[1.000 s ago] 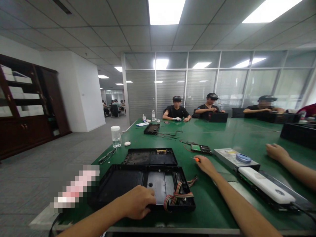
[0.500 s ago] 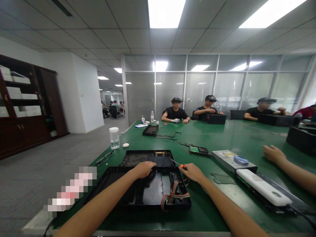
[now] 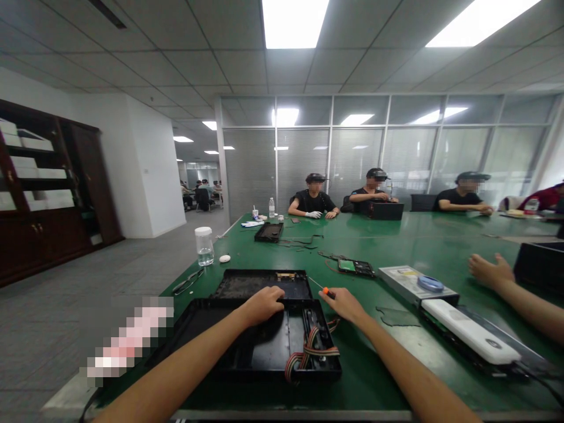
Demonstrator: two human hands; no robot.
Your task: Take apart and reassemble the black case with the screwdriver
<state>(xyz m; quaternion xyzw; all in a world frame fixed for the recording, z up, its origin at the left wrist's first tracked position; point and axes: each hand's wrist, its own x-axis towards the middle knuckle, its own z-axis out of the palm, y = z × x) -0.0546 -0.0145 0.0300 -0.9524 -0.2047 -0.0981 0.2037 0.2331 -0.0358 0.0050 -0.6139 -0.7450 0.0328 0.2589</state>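
Observation:
A black plastic case lies opened out before me, its thinner lid panel on the far side. My left hand is closed on the rim between the two parts, with its fingertips partly hidden. In my right hand is a screwdriver with an orange and black handle. Its thin shaft points up and left, close to the lid's right edge; whether the tip touches is unclear. A small brass-coloured strip sits on the lid. Striped ribbon cable loops out of the case's right end.
To the right are a metal drive with a blue tape roll and a white device. Pliers and a jar stand left. A neighbour's hand reaches in at right. A circuit board lies beyond.
My left hand has shifted slightly right along the rim. The screwdriver has tilted a little, its tip now higher and further right. The box before the far-right person is gone from there.

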